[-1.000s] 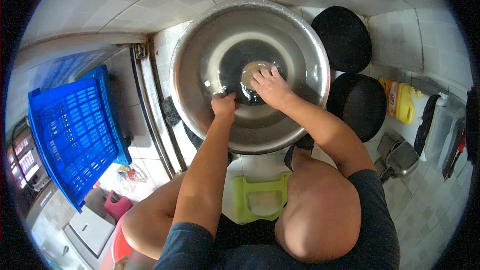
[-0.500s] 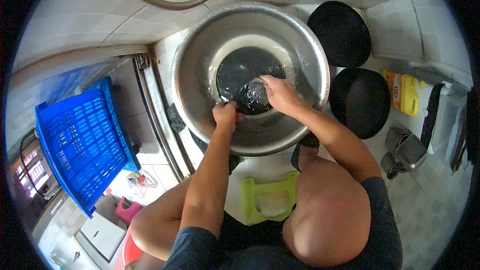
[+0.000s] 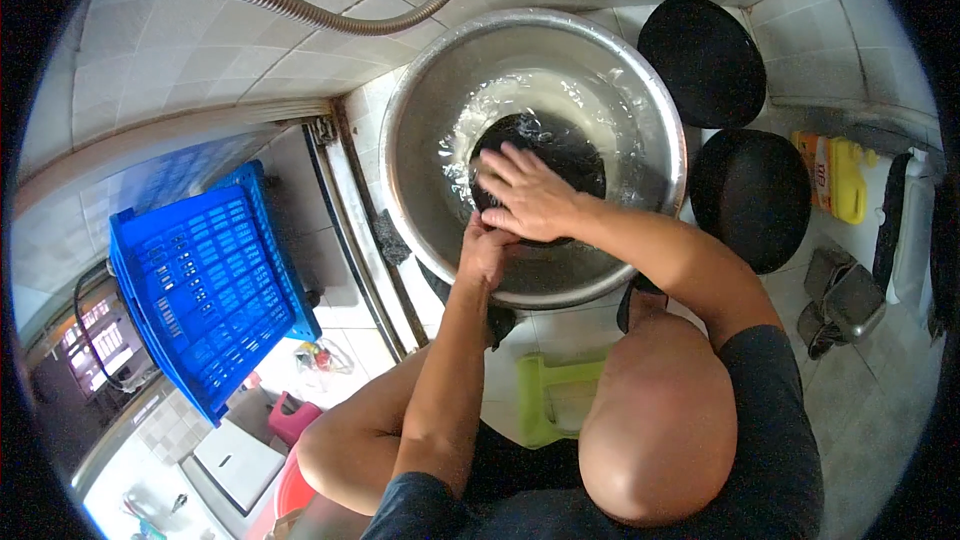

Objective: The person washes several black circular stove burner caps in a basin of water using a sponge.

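In the head view, a wide metal basin [image 3: 418,155] stands on the tiled floor [image 3: 507,365], rippling water inside it. A black round piece [image 3: 572,152] lies low in the basin, somewhat nearer its near rim than its far rim. The left hand [image 3: 487,252] is curled and appears to grip the piece's near-left edge; the right hand [image 3: 530,198] grasps nothing, palm down over the piece with fingers spread and blurred, and whether it touches the surface I cannot tell. Just beyond the basin's right rim sit two black round items [image 3: 750,202], one behind the other; a green stool [image 3: 536,405] stands before its near rim.
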The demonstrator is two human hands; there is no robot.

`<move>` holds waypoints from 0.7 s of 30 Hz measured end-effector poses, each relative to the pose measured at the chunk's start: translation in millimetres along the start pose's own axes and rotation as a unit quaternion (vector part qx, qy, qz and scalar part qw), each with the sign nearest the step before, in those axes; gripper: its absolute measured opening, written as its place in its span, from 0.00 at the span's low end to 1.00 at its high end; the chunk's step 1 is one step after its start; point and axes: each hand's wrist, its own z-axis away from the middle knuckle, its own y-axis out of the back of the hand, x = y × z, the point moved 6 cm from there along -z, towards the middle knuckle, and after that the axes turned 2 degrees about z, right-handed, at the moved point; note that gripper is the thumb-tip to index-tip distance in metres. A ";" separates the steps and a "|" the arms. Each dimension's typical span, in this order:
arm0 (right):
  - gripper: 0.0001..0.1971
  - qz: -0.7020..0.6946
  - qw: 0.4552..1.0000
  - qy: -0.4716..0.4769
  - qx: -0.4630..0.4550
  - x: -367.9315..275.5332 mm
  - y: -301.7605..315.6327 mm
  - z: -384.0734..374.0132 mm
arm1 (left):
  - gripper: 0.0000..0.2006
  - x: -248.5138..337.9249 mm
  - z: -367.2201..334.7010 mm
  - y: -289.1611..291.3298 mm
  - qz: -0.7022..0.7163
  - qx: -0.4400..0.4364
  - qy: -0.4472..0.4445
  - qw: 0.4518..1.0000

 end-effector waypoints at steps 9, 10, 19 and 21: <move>0.19 0.090 0.956 -0.207 0.189 58.4 10.9 11.8 | 0.26 -9.0 0.2 -16.9 0.061 -0.035 0.027 0.997; 0.16 0.084 0.953 -0.207 0.206 60.3 7.5 13.7 | 0.26 -9.9 0.2 -20.1 0.062 -0.038 0.027 0.997; 0.07 -0.074 0.918 -0.259 0.290 108.3 14.5 48.4 | 0.26 -15.1 4.3 -23.0 0.061 -0.028 0.017 0.998; 0.09 -0.090 0.905 -0.311 0.275 108.6 12.7 55.3 | 0.26 -16.4 4.4 -24.7 0.079 -0.029 0.021 0.996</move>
